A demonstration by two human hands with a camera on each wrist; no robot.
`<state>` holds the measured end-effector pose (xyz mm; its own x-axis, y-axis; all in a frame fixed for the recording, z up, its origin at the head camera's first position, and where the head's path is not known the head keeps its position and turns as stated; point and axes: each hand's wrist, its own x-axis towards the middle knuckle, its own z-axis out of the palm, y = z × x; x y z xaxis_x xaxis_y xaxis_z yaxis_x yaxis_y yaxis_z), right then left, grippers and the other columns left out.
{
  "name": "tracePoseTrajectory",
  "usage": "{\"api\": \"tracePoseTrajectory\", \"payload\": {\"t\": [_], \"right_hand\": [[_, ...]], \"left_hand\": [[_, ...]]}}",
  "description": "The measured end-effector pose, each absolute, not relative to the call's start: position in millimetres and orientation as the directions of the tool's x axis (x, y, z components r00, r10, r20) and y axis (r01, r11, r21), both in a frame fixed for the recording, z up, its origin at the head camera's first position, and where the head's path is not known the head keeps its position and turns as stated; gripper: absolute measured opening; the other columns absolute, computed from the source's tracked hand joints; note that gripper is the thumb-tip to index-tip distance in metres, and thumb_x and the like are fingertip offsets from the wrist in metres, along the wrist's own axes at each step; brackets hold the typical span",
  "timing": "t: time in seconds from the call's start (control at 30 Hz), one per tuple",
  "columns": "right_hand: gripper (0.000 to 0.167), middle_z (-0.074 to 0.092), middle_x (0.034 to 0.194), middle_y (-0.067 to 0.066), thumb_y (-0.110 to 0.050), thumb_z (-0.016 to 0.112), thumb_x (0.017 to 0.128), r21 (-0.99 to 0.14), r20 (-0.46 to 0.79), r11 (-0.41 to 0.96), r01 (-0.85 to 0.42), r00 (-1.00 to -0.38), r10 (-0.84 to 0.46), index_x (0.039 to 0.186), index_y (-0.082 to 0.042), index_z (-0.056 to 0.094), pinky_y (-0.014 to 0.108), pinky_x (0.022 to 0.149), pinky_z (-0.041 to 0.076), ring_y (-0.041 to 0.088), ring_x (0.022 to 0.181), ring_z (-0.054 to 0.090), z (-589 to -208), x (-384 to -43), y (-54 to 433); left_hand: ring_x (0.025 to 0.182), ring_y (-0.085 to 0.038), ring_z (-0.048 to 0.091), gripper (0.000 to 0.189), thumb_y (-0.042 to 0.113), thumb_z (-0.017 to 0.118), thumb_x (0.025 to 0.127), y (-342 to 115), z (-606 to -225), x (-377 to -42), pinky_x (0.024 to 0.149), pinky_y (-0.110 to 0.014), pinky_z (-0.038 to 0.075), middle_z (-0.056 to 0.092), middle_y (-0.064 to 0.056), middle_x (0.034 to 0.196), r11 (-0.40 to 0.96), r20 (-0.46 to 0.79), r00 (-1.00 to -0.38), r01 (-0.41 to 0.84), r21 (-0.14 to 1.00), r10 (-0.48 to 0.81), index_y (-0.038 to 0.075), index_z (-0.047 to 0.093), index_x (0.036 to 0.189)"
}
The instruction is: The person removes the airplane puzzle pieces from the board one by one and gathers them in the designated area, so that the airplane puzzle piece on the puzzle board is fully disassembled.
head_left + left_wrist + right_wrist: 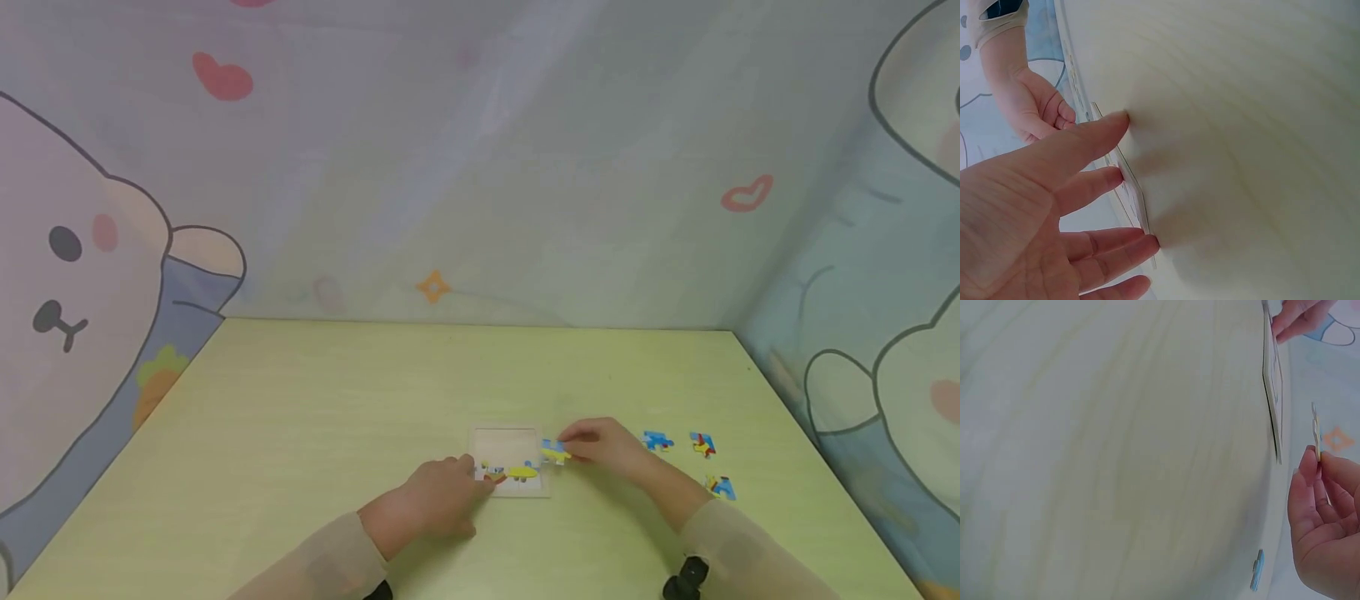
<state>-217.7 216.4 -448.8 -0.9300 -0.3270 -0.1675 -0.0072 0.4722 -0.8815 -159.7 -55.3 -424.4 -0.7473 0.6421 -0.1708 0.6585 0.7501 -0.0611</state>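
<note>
A shallow square puzzle tray (525, 494) with a pale rim lies on the table, its lower part showing a yellow and red picture (522, 472). My left hand (435, 498) rests at the tray's left side; its fairly straight fingers touch the tray edge (1139, 203) in the left wrist view. Just off the tray's right edge, my right hand (606, 446) pinches a blue and yellow puzzle piece (553, 451) between thumb and fingertips. The right wrist view shows that piece (1315, 428) held up on edge, apart from the tray.
Three loose puzzle pieces lie to the right of my right hand: a blue one (657, 441), a blue and red one (703, 444) and a blue and yellow one (722, 487). A printed cloth (480, 167) stands behind the pale yellow-green table (337, 392).
</note>
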Motion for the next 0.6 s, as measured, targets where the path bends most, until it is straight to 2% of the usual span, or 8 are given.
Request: {"api": "tracePoseTrajectory", "payload": {"t": [0.27, 0.43, 0.6], "right_hand": [[0.023, 0.064, 0.104, 0.01, -0.014, 0.062, 0.09, -0.889, -0.147, 0.457, -0.023, -0.932, -0.331, 0.106, 0.002, 0.065, 0.033, 0.076, 0.051, 0.017, 0.084, 0.06, -446.0, -215.6, 236.9], [0.022, 0.064, 0.102, 0.011, -0.013, 0.062, 0.09, -0.884, -0.135, 0.467, -0.038, -0.934, -0.33, 0.104, 0.003, 0.065, 0.033, 0.076, 0.051, 0.016, 0.085, 0.059, -445.6, -214.0, 246.9], [0.022, 0.063, 0.106, 0.018, -0.009, 0.061, 0.09, -0.874, -0.102, 0.478, -0.087, -0.929, -0.355, 0.104, 0.007, 0.064, 0.035, 0.076, 0.052, 0.021, 0.088, 0.06, -442.4, -210.4, 256.8]], "left_hand": [[0.076, -0.015, 0.05, 0.051, 0.039, 0.075, 0.074, -55.4, -423.8, -159.6, 0.059, -0.031, 0.045, 0.054, -0.005, 0.098, 0.754, -0.181, -0.752, 0.653, -0.07, 0.634, 0.023, 0.061, 0.12], [0.076, -0.016, 0.051, 0.05, 0.039, 0.074, 0.074, -54.8, -424.1, -158.5, 0.06, -0.031, 0.046, 0.054, -0.006, 0.099, 0.757, -0.188, -0.755, 0.649, -0.074, 0.628, 0.024, 0.061, 0.12], [0.074, -0.015, 0.05, 0.051, 0.039, 0.075, 0.074, -54.2, -424.0, -157.7, 0.057, -0.031, 0.044, 0.052, -0.005, 0.095, 0.764, -0.186, -0.758, 0.643, -0.058, 0.625, 0.025, 0.061, 0.121]]}}
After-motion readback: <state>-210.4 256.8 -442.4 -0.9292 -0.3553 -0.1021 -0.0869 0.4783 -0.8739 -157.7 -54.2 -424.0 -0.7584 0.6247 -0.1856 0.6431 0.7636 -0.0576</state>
